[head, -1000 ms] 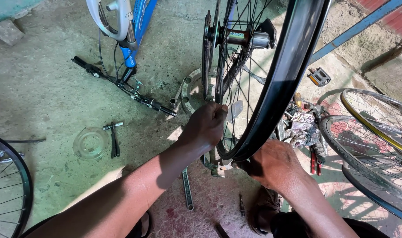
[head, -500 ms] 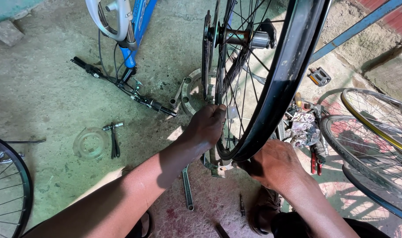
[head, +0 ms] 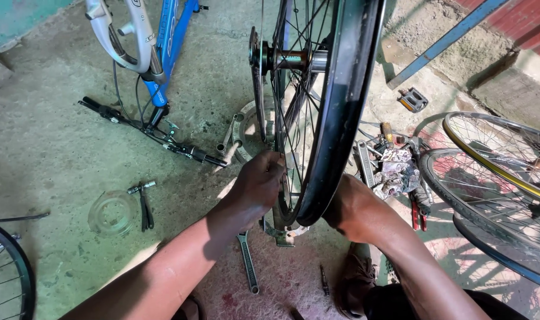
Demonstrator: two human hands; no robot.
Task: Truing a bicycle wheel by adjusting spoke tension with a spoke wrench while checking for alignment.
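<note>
Bicycle wheel (head: 332,112) standing upright on edge at centre frame, black tyre toward the camera, lower rim low over the concrete floor (head: 51,136). Plane of the wheel running away from the viewer, up the frame; hub axle (head: 293,59) lying level and pointing left-right across the picture, silver hub near the top.

Left hand (head: 258,186) on the wheel's left face, fingers curled in among the spokes near the lower rim; pinching something there, but what exactly cannot be made out. Right hand (head: 356,207) on the far side of the tyre, pressed against its lower right edge; fingers hidden behind the rubber, so clenched or loose cannot be told.

Spanner (head: 247,262) flat on the floor just below the left forearm, long axis running toward the viewer. Blue bike frame (head: 169,41) upside down at upper left with black handlebar (head: 145,127) resting on the floor. Clear plastic disc (head: 111,212) and small tool (head: 144,204) side by side at left. 2 more wheels (head: 495,160) stacked at right, crumpled rag (head: 394,169) and loose pedal (head: 413,99) nearby.
</note>
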